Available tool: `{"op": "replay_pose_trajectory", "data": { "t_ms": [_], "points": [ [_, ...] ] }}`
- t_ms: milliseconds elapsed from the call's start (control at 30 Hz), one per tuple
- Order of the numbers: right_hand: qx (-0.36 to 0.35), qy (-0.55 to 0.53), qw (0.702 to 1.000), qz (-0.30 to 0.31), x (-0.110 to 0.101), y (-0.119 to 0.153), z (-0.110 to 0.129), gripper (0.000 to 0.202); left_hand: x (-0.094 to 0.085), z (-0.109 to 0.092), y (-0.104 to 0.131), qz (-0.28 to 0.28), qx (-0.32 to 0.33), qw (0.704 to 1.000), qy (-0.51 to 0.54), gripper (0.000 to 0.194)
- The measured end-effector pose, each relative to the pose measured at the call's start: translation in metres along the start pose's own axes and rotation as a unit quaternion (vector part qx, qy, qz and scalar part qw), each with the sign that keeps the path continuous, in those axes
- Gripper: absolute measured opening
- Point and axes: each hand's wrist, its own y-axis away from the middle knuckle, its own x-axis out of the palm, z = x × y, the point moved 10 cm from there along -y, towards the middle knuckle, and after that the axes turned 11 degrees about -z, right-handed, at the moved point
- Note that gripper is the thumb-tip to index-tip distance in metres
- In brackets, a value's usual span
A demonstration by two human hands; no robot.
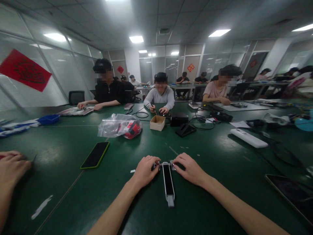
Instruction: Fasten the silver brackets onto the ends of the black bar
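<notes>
A long, narrow device with a white frame and black face [168, 179] lies on the green table in front of me, with a grey block [171, 201] at its near end. At its far end, small shiny metal-looking pieces stick out to both sides. My left hand [146, 170] pinches the piece on the left, its fingers closed. On the other side, my right hand [188, 167] has thumb and fingers closed on the right piece [173, 165]. The fingers partly hide both pieces, so their exact kind cannot be told.
Left of my hands lies a phone with a green edge [95, 155]; another phone [290, 192] is at the right. Ahead are a plastic bag with red-black contents [119, 126], a small box [157, 123] and a white case [248, 138]. A co-worker's hand [14, 166] rests at far left.
</notes>
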Motion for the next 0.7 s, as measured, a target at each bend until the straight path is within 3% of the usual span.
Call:
{"op": "replay_pose_trajectory", "data": {
  "t_ms": [433, 700],
  "points": [
    [-0.038, 0.045, 0.998, -0.017, -0.0025, 0.0003, 0.0044, 0.024, -0.0002, 0.0, -0.0004, 0.0, 0.001, 1.0, 0.004, 0.018],
    [0.001, 0.001, 1.0, -0.011, -0.0036, -0.0004, 0.0017, 0.017, -0.0009, -0.0005, -0.0002, -0.009, 0.011, 1.0, 0.008, 0.018]
  ]
}}
